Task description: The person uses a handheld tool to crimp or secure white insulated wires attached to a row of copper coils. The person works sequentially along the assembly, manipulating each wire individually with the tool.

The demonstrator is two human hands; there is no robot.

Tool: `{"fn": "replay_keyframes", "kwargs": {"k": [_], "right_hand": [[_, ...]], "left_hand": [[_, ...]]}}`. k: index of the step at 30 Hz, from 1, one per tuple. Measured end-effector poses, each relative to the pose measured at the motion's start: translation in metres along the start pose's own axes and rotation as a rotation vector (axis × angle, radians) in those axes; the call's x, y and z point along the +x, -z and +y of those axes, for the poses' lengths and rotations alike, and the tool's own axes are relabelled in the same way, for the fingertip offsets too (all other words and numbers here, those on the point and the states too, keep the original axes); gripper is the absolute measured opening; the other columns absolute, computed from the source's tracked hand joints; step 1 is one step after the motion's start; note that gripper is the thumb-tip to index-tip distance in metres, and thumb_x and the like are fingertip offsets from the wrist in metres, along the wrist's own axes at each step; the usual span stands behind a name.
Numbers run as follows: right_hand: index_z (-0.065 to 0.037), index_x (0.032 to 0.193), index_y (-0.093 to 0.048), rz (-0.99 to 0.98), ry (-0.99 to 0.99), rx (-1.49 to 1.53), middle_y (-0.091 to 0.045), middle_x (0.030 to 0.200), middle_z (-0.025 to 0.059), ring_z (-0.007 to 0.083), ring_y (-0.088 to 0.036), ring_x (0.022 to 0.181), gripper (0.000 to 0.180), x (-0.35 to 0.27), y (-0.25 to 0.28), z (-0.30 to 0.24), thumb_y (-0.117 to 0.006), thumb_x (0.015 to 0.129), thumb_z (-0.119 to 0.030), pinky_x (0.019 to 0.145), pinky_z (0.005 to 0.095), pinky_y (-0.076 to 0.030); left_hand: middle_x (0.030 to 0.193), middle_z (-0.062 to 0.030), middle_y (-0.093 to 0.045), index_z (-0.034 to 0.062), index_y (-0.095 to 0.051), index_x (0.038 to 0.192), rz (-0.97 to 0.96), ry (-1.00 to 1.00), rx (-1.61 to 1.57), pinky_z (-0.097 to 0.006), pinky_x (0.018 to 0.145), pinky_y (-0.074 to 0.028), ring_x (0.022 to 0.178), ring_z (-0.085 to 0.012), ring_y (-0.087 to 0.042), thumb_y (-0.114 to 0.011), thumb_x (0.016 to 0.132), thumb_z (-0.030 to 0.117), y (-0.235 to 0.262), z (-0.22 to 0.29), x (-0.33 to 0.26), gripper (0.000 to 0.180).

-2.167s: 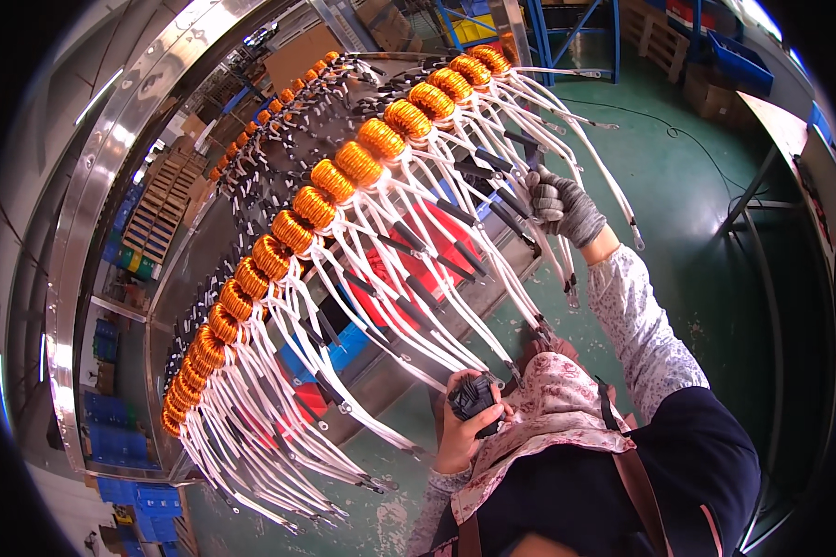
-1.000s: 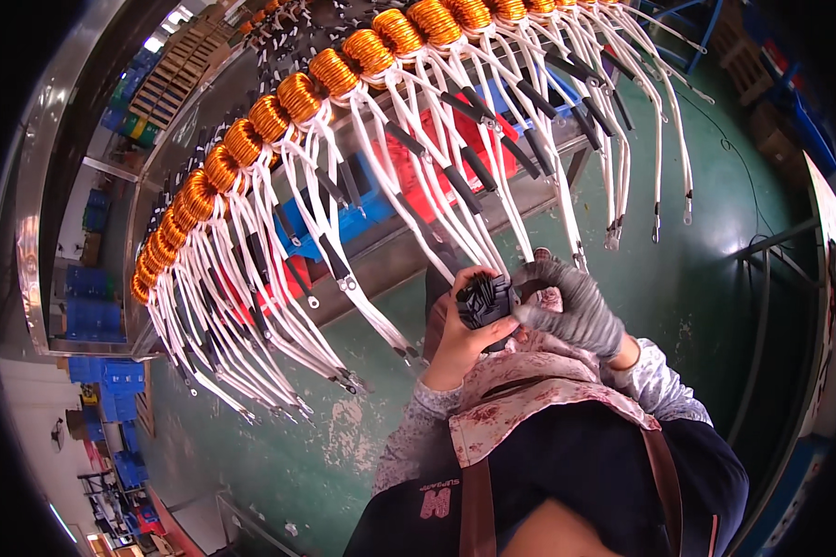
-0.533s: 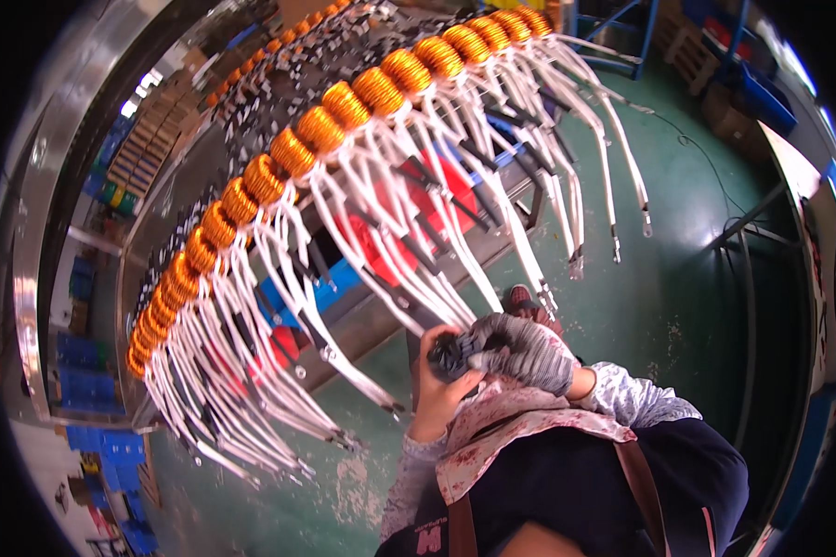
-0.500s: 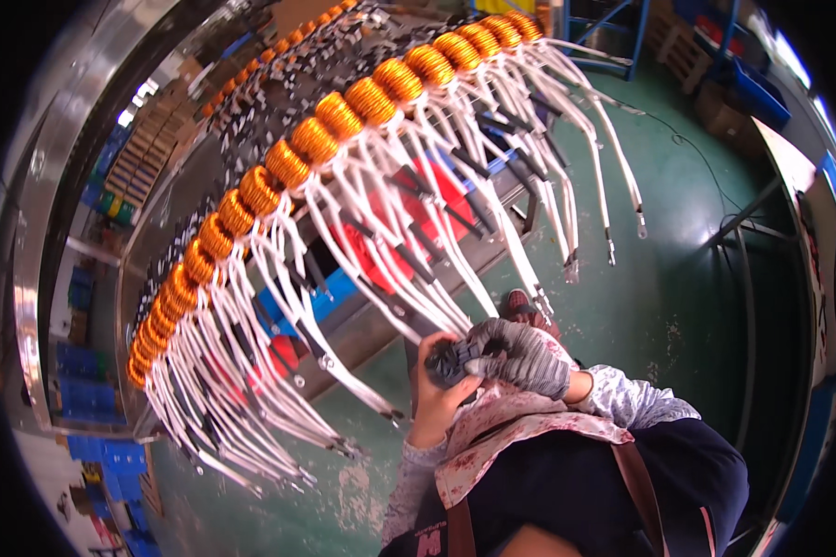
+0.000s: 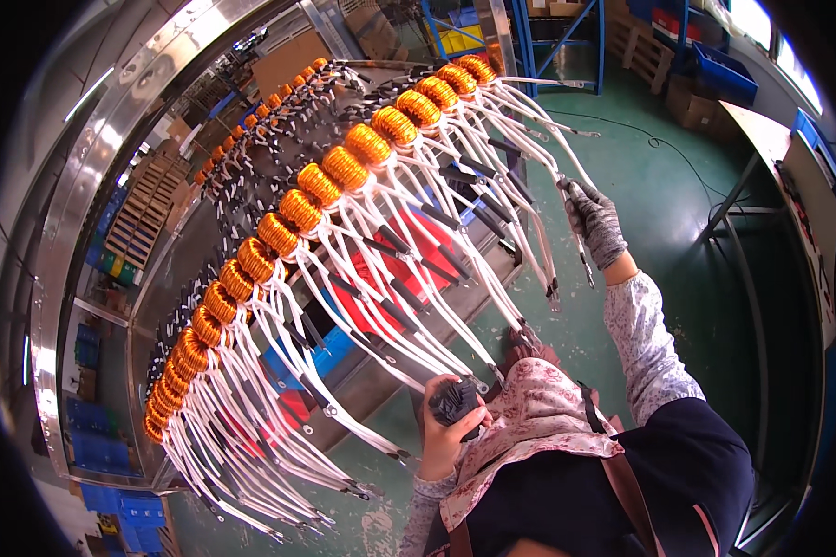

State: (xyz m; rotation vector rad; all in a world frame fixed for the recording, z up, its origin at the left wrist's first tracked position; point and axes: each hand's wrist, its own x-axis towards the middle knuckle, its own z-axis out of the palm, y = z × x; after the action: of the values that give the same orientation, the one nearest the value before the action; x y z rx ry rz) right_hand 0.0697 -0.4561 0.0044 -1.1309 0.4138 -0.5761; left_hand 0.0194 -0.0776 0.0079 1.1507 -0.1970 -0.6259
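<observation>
My bare left hand (image 5: 439, 447) is wrapped around a bundle of short black sleeves (image 5: 455, 399), close in front of my patterned apron. Away to the right, my right hand (image 5: 596, 223) wears a grey striped glove. Its fingertips pinch the end of a white lead wire (image 5: 541, 148) that comes from a row of coils; what else they may hold is too small to tell. The coils, wound with orange copper wire (image 5: 344, 167), stand side by side in a long curved row. White leads (image 5: 399, 316) hang from them, many carrying black sleeves and metal lugs.
Behind the row lies a mass of more coils (image 5: 279, 102) with black-sleeved leads. Red and blue bins (image 5: 288, 357) show under the hanging wires. A metal frame (image 5: 74, 213) bounds the left side. To the right stand a table (image 5: 762, 139) and a blue rack (image 5: 529, 56).
My right hand has left the black bundle and reached far right to a white lead. The left hand still holds the bundle, slightly lower. The whole view has shifted.
</observation>
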Motion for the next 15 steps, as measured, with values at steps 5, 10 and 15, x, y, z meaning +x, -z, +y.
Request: {"fn": "replay_keyframes", "kwargs": {"k": [5, 10, 15], "right_hand": [[-0.005, 0.111, -0.066, -0.063, -0.217, 0.205, -0.061, 0.074, 0.0005, 0.0126, -0.054, 0.056, 0.031, 0.028, 0.018, 0.059, -0.067, 0.088, -0.025, 0.054, 0.0265, -0.048], [0.003, 0.114, -0.062, -0.076, -0.141, 0.063, -0.069, 0.09, 0.0083, 0.0159, -0.065, 0.068, 0.032, 0.032, 0.019, 0.077, -0.068, 0.087, -0.013, 0.063, 0.0285, -0.056], [0.0, 0.112, -0.064, -0.179, 0.012, 0.222, -0.066, 0.08, 0.0016, 0.0077, -0.06, 0.064, 0.03, 0.019, 0.021, 0.041, -0.064, 0.089, -0.018, 0.056, 0.0209, -0.048]], "left_hand": [[0.085, -0.0109, -0.058, 0.0061, -0.04, 0.116, -0.012, 0.034, 0.001, -0.03, 0.06, -0.054, 0.068, -0.0194, -0.063, -0.067, 0.075, -0.005, -0.003, 0.0, 0.004, 0.05], [0.087, -0.0109, -0.059, 0.0055, -0.04, 0.116, -0.041, 0.019, 0.004, -0.031, 0.064, -0.054, 0.07, -0.0192, -0.063, -0.066, 0.076, -0.006, 0.001, -0.001, 0.003, 0.049], [0.087, -0.0111, -0.059, 0.0055, -0.04, 0.116, -0.007, 0.019, -0.011, -0.032, 0.064, -0.054, 0.071, -0.0193, -0.063, -0.066, 0.076, -0.007, 0.007, -0.002, 0.0, 0.05]]}}
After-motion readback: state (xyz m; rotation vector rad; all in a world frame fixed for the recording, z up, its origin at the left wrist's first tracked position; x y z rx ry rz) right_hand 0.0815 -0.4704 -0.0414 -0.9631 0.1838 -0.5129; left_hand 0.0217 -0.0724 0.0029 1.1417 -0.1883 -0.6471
